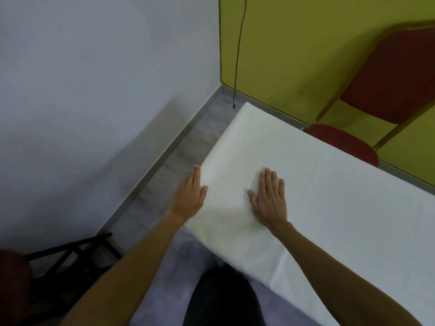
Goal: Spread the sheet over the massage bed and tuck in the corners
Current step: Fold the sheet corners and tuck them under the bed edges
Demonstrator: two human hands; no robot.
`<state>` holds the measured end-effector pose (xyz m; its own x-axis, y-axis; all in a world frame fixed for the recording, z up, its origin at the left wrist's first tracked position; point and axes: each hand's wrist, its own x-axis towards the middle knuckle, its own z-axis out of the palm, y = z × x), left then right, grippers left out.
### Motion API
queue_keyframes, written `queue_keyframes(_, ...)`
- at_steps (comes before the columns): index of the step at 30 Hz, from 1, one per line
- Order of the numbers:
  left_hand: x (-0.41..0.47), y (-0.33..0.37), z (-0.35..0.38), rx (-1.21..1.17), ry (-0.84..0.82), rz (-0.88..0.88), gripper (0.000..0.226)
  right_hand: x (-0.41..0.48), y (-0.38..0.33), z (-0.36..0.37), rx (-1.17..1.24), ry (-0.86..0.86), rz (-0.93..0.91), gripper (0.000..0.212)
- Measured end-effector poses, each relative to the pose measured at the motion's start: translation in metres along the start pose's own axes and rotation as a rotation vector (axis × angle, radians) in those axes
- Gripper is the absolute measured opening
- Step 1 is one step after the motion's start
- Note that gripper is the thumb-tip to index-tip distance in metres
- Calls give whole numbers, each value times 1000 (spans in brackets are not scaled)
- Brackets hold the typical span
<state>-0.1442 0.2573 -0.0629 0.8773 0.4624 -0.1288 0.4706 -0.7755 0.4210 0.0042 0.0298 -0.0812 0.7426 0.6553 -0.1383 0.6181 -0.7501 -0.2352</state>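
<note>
Fingers (196, 176) straight on both hands: the left hand (190, 196) flattens the sheet (341, 208) against the massage bed's short end, the right hand (270, 201) presses it on top just beside, and that edge runs ahead to the far corner (247, 107).

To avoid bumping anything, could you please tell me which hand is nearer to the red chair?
Right. The right hand lies flat on top of the sheet, toward the red chair; the left hand touches the sheet's end edge, farther from it.
</note>
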Motion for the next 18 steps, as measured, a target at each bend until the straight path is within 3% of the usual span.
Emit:
queue_keyframes(4, -46, -13, 2, -104, 80, -172, 68, -10, -31, 11, -25, -14, -135, 77)
queue_keyframes(10, -87, -34, 3, -205, 73, -225, 72, -26, -87, 24, -32, -92, -288, 76)
queue_keyframes(14, -106, -53, -2, -336, 17, -150, 80, -33, -125, 33, -51, -118, -386, 75)
queue_keyframes(18, -120, -75, -3, -288, 37, -22, 80, -39, -161, 36, -60, -113, -494, 75)
